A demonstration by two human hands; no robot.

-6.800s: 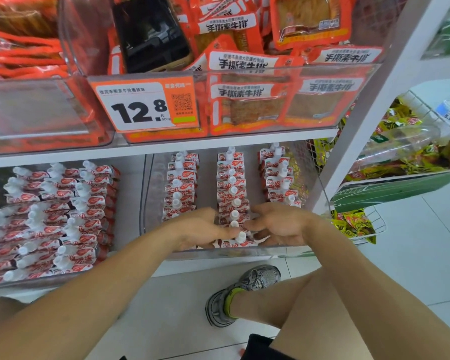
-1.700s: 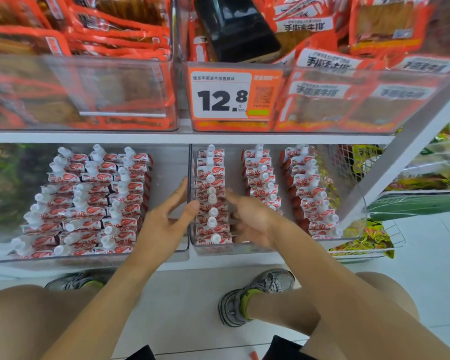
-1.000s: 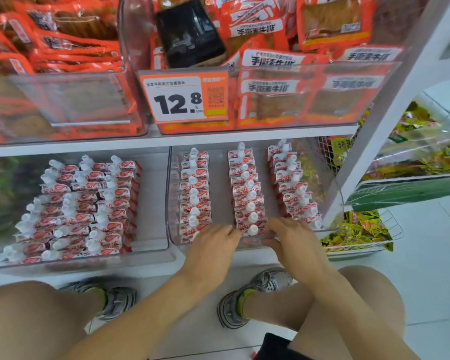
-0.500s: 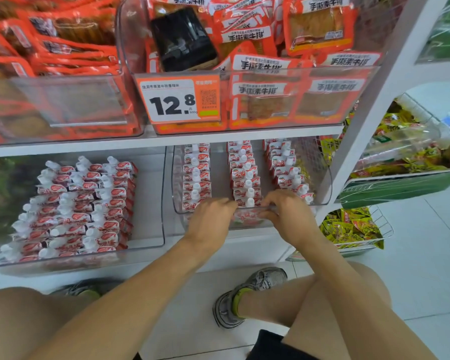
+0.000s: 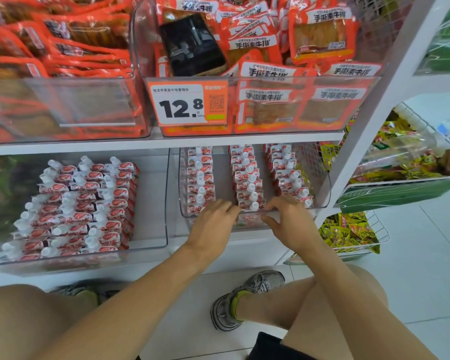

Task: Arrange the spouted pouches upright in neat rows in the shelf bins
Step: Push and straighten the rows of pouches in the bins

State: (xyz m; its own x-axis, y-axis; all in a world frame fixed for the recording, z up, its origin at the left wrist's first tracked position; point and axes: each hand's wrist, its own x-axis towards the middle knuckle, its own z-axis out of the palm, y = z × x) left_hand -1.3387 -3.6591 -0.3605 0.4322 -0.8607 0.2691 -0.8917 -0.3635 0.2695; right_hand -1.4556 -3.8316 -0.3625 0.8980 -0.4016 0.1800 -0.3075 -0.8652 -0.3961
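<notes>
Pouches [image 5: 249,183] with white screw spouts stand upright in the right-hand clear bin [image 5: 322,175] on the lower shelf, lined up in three rows that run from the front wall back under the shelf above. Their long axis is vertical and the spouts point up, slightly toward the camera. The rear ends of the rows are cut off by the upper shelf edge, and the print on the packs is too small to read.

A second clear bin [image 5: 151,203] just to the left holds more pouches [image 5: 89,203] in three rows; these lean, spouts tipped up and to the left.

Both hands rest at the front wall of the right bin. The left hand [image 5: 213,224] lies with fingers extended and together, tips at the rim beside the middle row. The right hand [image 5: 289,222] has its fingers curled over the rim with the thumb below on the outer face; whether it actually pinches the wall or a pouch I cannot tell. The front pouches show only blurred through the plastic.
</notes>
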